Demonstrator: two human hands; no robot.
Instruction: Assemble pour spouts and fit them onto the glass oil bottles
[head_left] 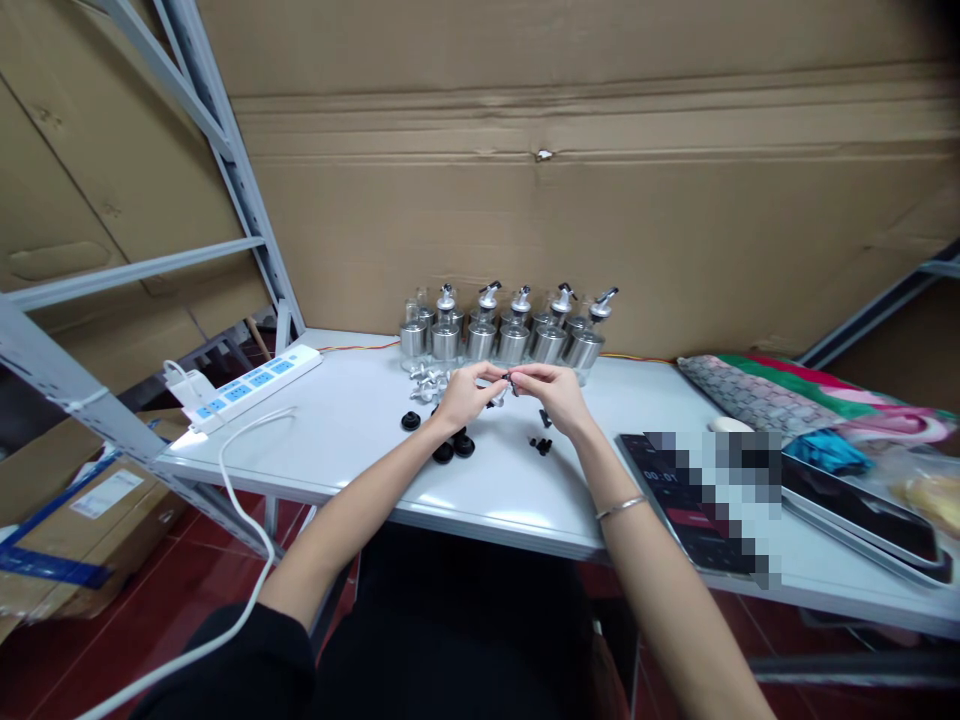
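**White table, brown cardboard all around**

White and smooth, the table [360, 440] fills the middle of my view. Behind it stands a big wall of brown cardboard [600, 200]. A grey metal shelf frame [225, 150] leans up on my left, and the floor [150, 600] below is dark red tile.

My left hand [465, 395] and my right hand [551, 392] meet just above the table. The fingers of both are pinched shut on one small dark part [508, 378] held between them. It is too small for me to tell what it is.

Right behind my hands is a row of shiny metal bottles [514, 335] with spouts. Small black caps [454, 448] lie on the table under my left wrist. A white power strip [255, 385] with blue sockets sits far to the left, its white cord [240, 480] hanging off the edge. On the right lie a black tablet [667, 500] and some folded cloth [757, 395].
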